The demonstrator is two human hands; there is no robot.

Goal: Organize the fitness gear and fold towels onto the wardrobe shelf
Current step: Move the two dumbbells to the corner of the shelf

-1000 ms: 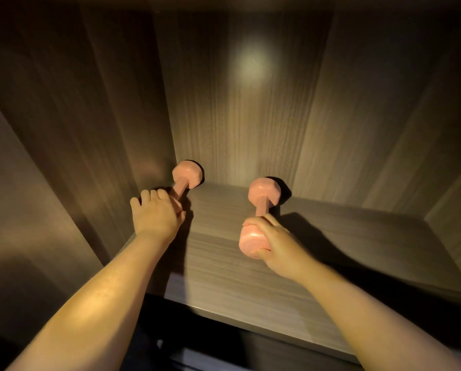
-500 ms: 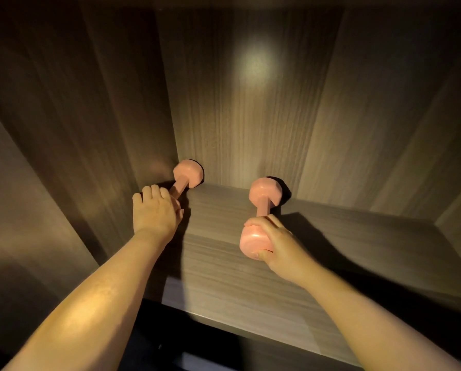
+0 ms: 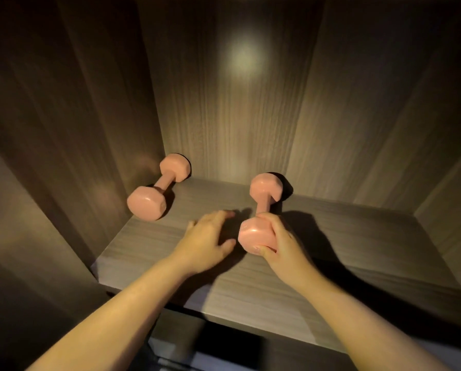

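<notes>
Pink and lying flat, the corner dumbbell [image 3: 158, 192] is found beyond and to the left of the left hand [image 3: 205, 242]. It is tucked along the side panel [image 3: 103, 129], apparently so that shelf [image 3: 358, 250] room is saved. The left hand is relaxed, fingers spread, with nothing held; whether the shelf is touched cannot be told through blur. Just to its right, the second dumbbell [image 3: 263, 204] is gripped at its near head by the right hand [image 3: 280, 242], fingers and thumb curled round it, probably so it can be squared up beside the first. No towels are seen.
</notes>
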